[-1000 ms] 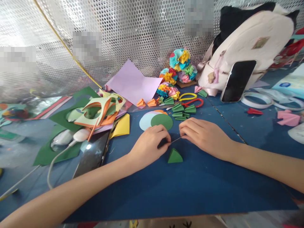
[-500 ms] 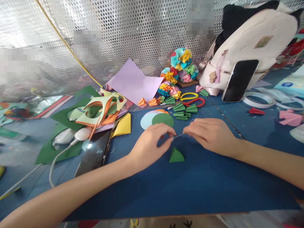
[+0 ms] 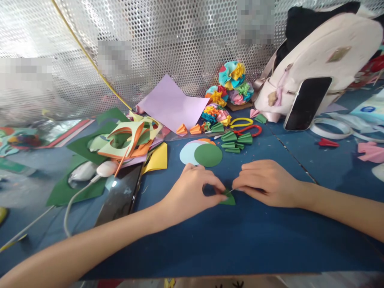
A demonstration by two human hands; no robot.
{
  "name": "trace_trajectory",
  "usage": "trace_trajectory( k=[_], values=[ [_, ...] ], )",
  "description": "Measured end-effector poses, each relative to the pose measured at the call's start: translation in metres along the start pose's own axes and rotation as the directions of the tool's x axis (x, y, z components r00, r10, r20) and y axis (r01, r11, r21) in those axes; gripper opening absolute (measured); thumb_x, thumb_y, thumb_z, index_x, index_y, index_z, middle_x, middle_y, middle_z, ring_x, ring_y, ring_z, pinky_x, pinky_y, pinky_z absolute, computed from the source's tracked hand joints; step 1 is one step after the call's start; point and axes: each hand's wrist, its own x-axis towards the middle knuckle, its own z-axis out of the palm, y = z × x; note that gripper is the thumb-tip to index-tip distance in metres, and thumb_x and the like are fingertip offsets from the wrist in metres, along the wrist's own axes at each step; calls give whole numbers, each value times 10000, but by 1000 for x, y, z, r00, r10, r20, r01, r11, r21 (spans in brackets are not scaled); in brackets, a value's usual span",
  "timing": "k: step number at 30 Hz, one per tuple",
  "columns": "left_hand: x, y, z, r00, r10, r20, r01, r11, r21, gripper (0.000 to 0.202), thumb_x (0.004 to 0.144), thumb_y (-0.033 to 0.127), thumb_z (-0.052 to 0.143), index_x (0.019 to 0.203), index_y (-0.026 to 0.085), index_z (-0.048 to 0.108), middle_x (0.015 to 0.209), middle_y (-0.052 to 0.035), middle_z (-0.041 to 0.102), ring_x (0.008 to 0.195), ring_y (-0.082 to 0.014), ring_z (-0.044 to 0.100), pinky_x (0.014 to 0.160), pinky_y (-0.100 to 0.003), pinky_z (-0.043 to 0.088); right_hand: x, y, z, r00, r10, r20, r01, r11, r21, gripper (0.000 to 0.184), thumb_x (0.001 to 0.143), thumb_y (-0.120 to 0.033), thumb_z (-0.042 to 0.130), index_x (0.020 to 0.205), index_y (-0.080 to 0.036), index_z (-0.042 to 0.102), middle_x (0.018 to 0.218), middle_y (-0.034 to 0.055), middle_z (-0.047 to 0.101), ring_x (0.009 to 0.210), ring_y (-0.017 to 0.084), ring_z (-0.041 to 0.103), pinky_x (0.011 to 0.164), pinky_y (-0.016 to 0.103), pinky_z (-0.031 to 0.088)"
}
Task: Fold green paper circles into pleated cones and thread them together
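A thin pale strand [image 3: 231,191], too fine to name surely, runs between the fingertips of both hands. My left hand [image 3: 192,188] is closed in a pinch at its left end, with the thumb over a folded green paper wedge [image 3: 230,199] on the table. Most of the wedge's left side is hidden by those fingers. My right hand [image 3: 267,184] pinches the strand's other end, just right of the wedge. Behind the hands lie overlapping paper circles, a green circle [image 3: 208,155] over a light blue circle [image 3: 189,153].
Folded green pieces [image 3: 232,141] and scissors [image 3: 249,130] lie beyond the circles. Paper offcuts [image 3: 120,140] and a dark phone [image 3: 120,196] are at left. A second phone [image 3: 309,104] leans on a white backpack [image 3: 330,44], near a tape roll [image 3: 330,128].
Both hands have come down and nearer with the strand, from behind the green wedge to right over it. My left fingers now cover part of the wedge.
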Motion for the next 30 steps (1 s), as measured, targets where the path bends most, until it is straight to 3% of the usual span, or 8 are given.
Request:
trace_trajectory(
  k=[6, 15, 21, 30],
  values=[
    [2, 2, 3, 997, -81, -7, 81, 997, 7, 88, 759, 249, 704, 811, 262, 774, 702, 21, 689, 692, -151, 537, 835, -345, 368, 3, -2, 0, 1000, 17, -9, -18, 998, -60, 189, 962, -167, 456, 929, -172, 642, 696, 14, 601, 643, 153, 461, 600, 280, 316],
    [3, -2, 9, 997, -10, -78, 8, 1000, -21, 207, 808, 238, 598, 674, 231, 755, 587, 25, 674, 597, -127, 505, 846, -358, 380, 2, -3, 2, 1000, -7, -6, 6, 993, -121, 239, 975, -175, 416, 898, -174, 642, 671, 17, 564, 648, 161, 443, 598, 292, 298],
    [4, -3, 8, 999, -11, -49, 0, 978, -210, 143, 771, 213, 653, 696, 212, 775, 636, 16, 724, 588, -118, 528, 621, -239, 427, 3, -4, 2, 1000, -27, 11, 28, 994, -109, 235, 979, -181, 406, 885, -178, 622, 677, 19, 558, 653, 165, 418, 601, 296, 284],
    [5, -6, 12, 998, -53, -24, 46, 971, -236, 82, 740, 267, 727, 716, 197, 764, 633, 17, 687, 558, -95, 478, 554, -216, 383, 2, -8, 1, 1000, -18, 12, 19, 995, -100, 234, 982, -176, 406, 894, -179, 623, 677, 14, 560, 654, 163, 404, 607, 297, 284]
  ],
)
